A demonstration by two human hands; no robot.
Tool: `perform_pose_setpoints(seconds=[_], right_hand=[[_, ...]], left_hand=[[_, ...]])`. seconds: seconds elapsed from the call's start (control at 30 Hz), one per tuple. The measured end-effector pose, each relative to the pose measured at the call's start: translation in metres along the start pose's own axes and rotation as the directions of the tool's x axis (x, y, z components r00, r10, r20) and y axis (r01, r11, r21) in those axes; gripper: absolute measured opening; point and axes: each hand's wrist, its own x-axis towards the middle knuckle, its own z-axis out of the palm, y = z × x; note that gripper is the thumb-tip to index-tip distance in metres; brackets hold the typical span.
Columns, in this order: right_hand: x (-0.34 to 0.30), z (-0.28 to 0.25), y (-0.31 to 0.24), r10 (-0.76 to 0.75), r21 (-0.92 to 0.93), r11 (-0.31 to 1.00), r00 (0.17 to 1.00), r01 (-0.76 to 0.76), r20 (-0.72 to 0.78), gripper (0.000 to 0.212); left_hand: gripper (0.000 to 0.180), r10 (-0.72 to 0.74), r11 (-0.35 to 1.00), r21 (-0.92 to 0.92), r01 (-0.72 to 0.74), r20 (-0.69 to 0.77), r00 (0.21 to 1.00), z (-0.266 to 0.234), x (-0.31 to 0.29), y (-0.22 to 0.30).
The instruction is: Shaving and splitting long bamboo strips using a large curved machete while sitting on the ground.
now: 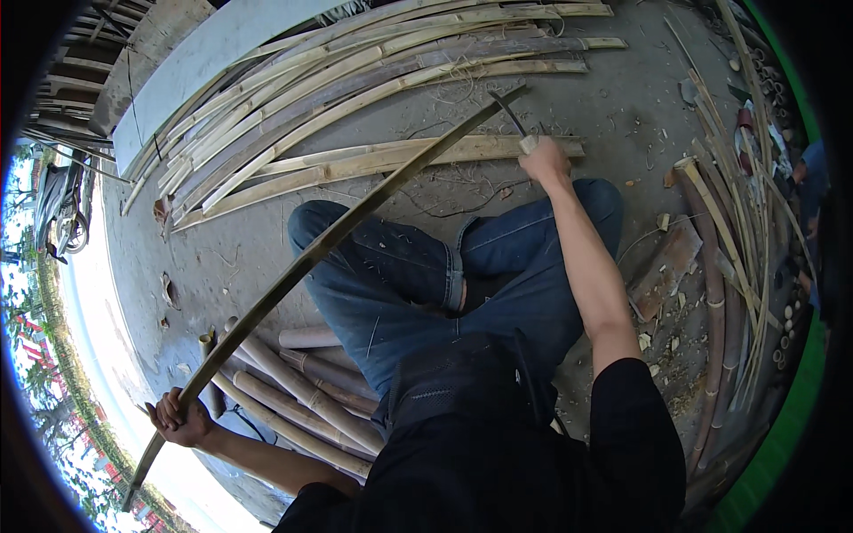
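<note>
Watching the head feed here: the left hand (180,417) is wrapped tight around a long bamboo strip (311,258), down near its lower end. The strip runs diagonally from bottom left, over the knee of the blue jeans (498,284), up toward the top centre. The right hand (543,160) is closed around the pale handle of a curved knife (508,114), whose dark blade reaches up toward the strip's far end; I can't tell if it actually touches.

Room to move is pretty tight. The strip's far tip ends just short of a fanned pile of split bamboo slats (355,89) lying across the top of the view. A flat grey board (204,62) sits at the pile's upper left edge. Under the left elbow there's a bundle of round bamboo poles (302,391), close against the leg. On the right, thin strips and more poles (729,231) run along the edge, with a rusty flat piece (666,266) lying near the right knee.

The floor is bare grey concrete (622,107), littered with shavings and chips, with the most open patch between the right hand and the right-side strips. No containers that I can make out. At far left, a parked motorbike (60,213) stands out in the bright daylight.
</note>
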Motion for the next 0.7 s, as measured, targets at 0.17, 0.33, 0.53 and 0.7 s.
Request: perform_pose_setpoints(seconds=[0.17, 0.33, 0.53, 0.7], right_hand=[[-0.092, 0.002, -0.089, -0.402, 0.087, 0.914, 0.912, 0.396, 0.083, 0.036], [-0.091, 0.033, -0.098, -0.533, 0.136, 0.843, 0.843, 0.521, 0.072, 0.039], [-0.030, 0.056, -0.087, -0.637, -0.020, 0.769, 0.764, 0.639, -0.104, 0.042], [-0.019, 0.049, -0.072, -0.147, 0.141, 0.977, 0.986, 0.158, -0.082, 0.047]], left_hand=[[0.053, 0.045, 0.997, 0.058, -0.046, 0.018, 0.999, -0.007, -0.004, 0.034], [0.051, 0.095, 0.990, 0.118, -0.076, -0.165, 0.982, -0.009, 0.014, 0.028], [0.050, 0.064, 0.994, 0.105, -0.037, -0.264, 0.962, -0.026, 0.040, 0.013], [0.050, -0.008, 0.997, 0.073, 0.012, -0.053, 0.999, -0.033, 0.044, 0.022]])
